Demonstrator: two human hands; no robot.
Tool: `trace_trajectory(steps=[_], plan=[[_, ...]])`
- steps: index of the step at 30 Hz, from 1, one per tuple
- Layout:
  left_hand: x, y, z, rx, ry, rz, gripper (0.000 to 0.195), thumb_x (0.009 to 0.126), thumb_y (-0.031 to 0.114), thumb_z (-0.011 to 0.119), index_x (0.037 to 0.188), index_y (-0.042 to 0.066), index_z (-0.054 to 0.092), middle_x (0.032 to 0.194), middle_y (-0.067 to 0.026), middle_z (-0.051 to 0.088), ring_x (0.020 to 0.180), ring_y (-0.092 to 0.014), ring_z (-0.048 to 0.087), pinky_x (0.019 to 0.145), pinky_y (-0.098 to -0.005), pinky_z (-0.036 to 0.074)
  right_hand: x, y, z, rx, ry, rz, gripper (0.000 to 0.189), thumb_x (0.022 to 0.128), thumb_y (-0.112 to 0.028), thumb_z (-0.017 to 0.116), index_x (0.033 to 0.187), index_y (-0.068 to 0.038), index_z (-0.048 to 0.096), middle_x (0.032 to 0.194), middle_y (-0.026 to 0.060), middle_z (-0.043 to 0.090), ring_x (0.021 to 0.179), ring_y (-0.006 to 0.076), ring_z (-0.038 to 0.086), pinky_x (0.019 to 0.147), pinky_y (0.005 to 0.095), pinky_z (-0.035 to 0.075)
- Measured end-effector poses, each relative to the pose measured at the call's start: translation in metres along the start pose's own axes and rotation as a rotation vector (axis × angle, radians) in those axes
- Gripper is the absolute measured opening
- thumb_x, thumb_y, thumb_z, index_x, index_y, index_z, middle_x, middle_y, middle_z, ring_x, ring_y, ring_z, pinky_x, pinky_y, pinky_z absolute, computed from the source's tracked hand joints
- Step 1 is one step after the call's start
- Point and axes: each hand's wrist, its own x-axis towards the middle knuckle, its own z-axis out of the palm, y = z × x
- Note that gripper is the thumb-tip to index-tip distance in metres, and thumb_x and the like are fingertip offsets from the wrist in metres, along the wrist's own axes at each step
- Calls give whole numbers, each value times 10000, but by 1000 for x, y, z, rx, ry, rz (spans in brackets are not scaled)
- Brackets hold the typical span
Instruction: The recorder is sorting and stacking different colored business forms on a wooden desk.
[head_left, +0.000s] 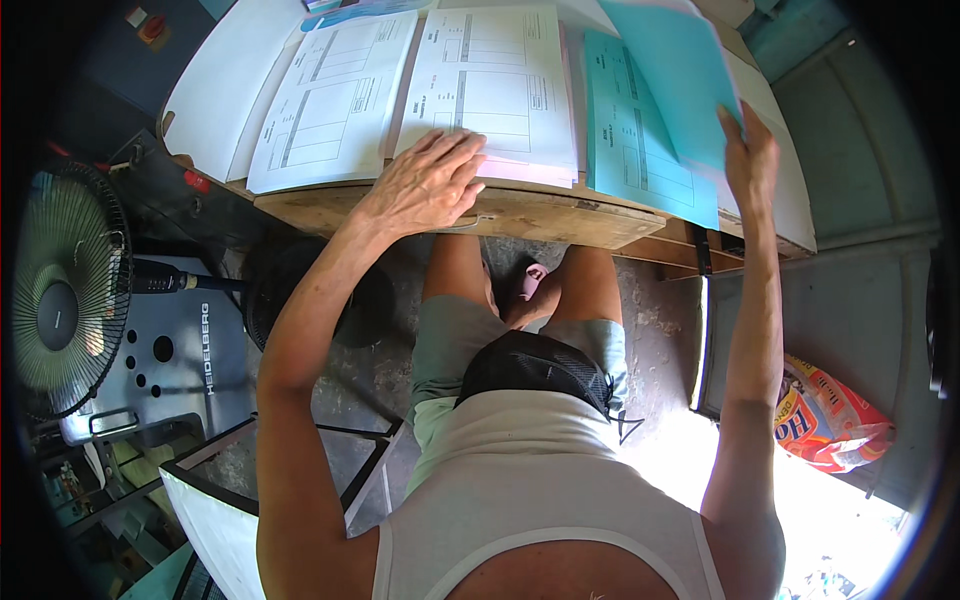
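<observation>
Stacks of printed forms lie side by side on the white-topped wooden table (214, 97). My left hand (431, 180) rests palm down at the near edge of the middle white stack (491, 97), its fingers slightly spread. White forms (337, 105) make up the stack on the left, and pink sheets (525, 169) show beneath the middle one. At the right, my right hand (750, 154) pinches the edge of lifted blue-green sheets (675, 67) between thumb and fingers. These sheets tilt up over a blue-green printed form (645, 142) lying on the table.
A black pedestal fan (60, 315) stands at the left beside a grey Heidelberg machine panel (172, 352). Below the tabletop is a wooden drawer front (465, 214). A red plastic bag (832, 412) sits at the right by a grey metal panel (825, 315).
</observation>
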Motion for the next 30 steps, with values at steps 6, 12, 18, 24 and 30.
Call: trace_trajectory(steps=[6, 12, 18, 24, 30], plan=[[-6, -1, 0, 58, 66, 54, 211, 912, 115, 664, 1086, 8, 718, 1210, -104, 682, 1144, -253, 645, 1038, -482, 506, 16, -80, 74, -81, -46, -465, 280, 892, -94, 624, 1163, -136, 681, 785, 178, 711, 740, 379, 711, 670, 470, 574], [-8, 5, -13, 16, 104, -82, 167, 844, 134, 749, 993, 58, 748, 1102, -61, 721, 1030, -244, 673, 932, -467, 540, -38, -140, 112, -264, -572, -641, 216, 912, -97, 593, 1113, -90, 674, 802, 172, 726, 782, 359, 728, 709, 461, 589], [20, 14, -41, 220, 290, -86, 174, 823, 211, 789, 942, 91, 749, 1105, -29, 710, 1028, -238, 642, 931, -472, 497, -53, -133, 99, -106, -576, -666, 205, 896, -177, 599, 1047, -44, 637, 889, 140, 731, 854, 353, 720, 745, 473, 561], [73, 99, -9, 114, 494, 111, 196, 786, 249, 825, 924, 122, 767, 1002, -6, 720, 964, -231, 628, 878, -409, 520, 15, -118, 79, -260, -169, -1098, 229, 831, -70, 609, 1056, -82, 644, 877, 112, 727, 809, 294, 729, 668, 403, 581], [118, 131, 55, 74, 172, 43, 488, 896, 367, 681, 1304, 105, 632, 1332, -64, 585, 1247, -243, 522, 1039, -572, 383, 52, -53, 23, -418, -51, -1215, 296, 808, -72, 621, 1103, -81, 651, 906, 113, 728, 860, 288, 723, 706, 397, 583]])
